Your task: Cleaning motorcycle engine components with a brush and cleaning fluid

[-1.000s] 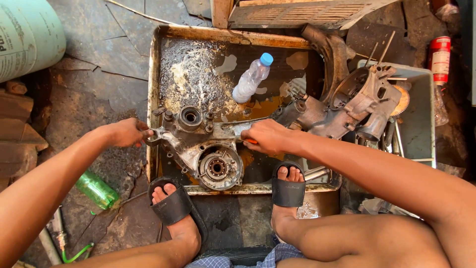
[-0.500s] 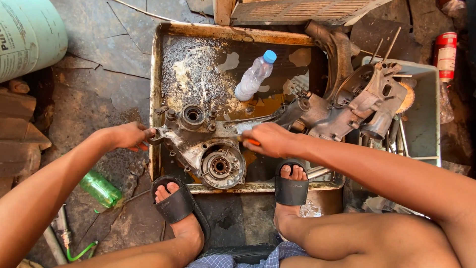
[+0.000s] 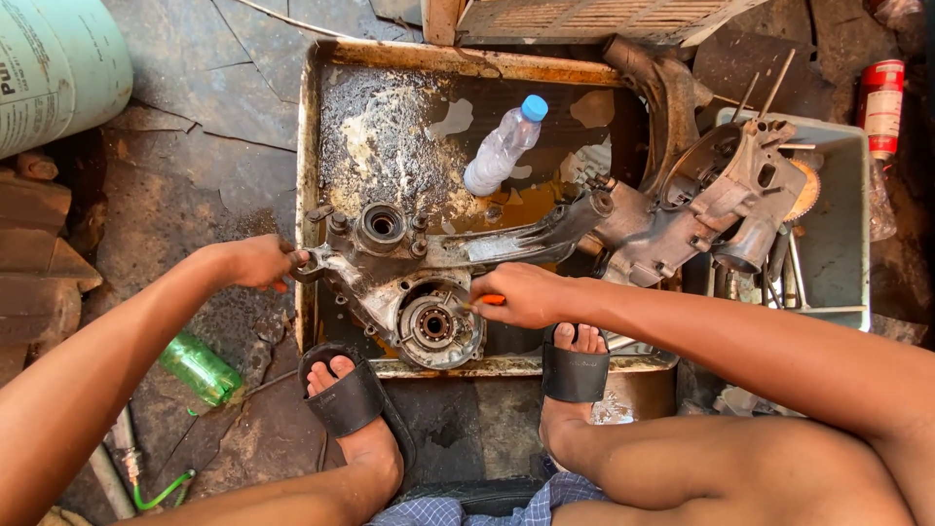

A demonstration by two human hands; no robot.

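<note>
While my left hand point(image 3: 255, 261) clamps the near-left lug of the greasy engine casing point(image 3: 419, 282), the casing lies flat in the rusty metal tray point(image 3: 310, 127), its long arm reaching right toward a second engine block point(image 3: 721, 209). My right hand point(image 3: 521, 294) is closed around an orange-handled tool point(image 3: 490, 300), tip aimed at the round bearing hub point(image 3: 433, 323) near the tray's front edge; the tool's working end is too small to make out. Progress, as I judge it: casing already out and stripped bare, tray floor smeared with old grease and oily puddle, so cleaning or picking at the hub looks mid-way, hub and upper bore point(image 3: 381, 224) still grimy. A clear plastic bottle point(image 3: 502, 146) with blue cap lies in the tray behind the casing, apart from it. My sandalled feet point(image 3: 575, 365) rest against the tray's front rim. Outside: green bottle point(image 3: 200, 368) on the ground at left, pale gas cylinder point(image 3: 54, 68) far left, red can point(image 3: 881, 102) far right.
</note>
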